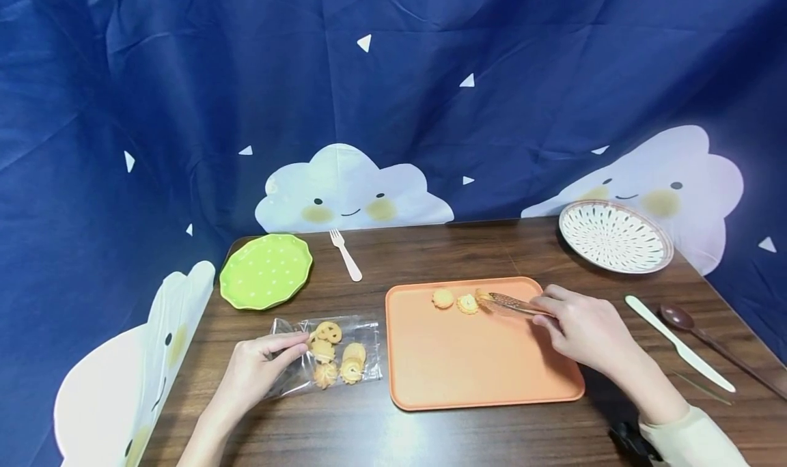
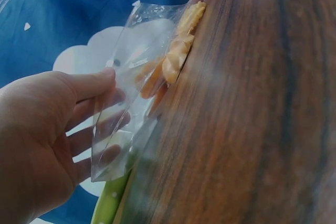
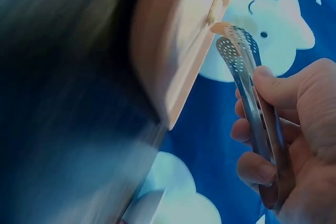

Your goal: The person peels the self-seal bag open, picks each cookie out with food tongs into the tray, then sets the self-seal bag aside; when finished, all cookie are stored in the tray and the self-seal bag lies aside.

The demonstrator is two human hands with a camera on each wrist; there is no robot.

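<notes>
My left hand [image 1: 258, 368] pinches the open-side edge of a clear plastic bag [image 2: 118, 85] between thumb and fingers. Several cookies [image 1: 328, 351] lie inside the bag, left of an orange tray [image 1: 479, 378]. In my right hand [image 1: 584, 323] is a pair of metal tongs [image 3: 252, 98] with perforated tips, gripped along the arms. The tong tips are at a cookie [image 1: 484, 298] near the tray's far edge, partly hidden by them. Beside it on the tray sit a light-centred cookie [image 1: 467, 304] and a round cookie [image 1: 442, 298].
A green dotted plate [image 1: 266, 272] stands at the back left, with a white fork [image 1: 346, 255] right of it. At the back right is a patterned dish [image 1: 615, 238]. A white knife [image 1: 679, 344] and a brown spoon [image 1: 679, 318] lie right of my right hand.
</notes>
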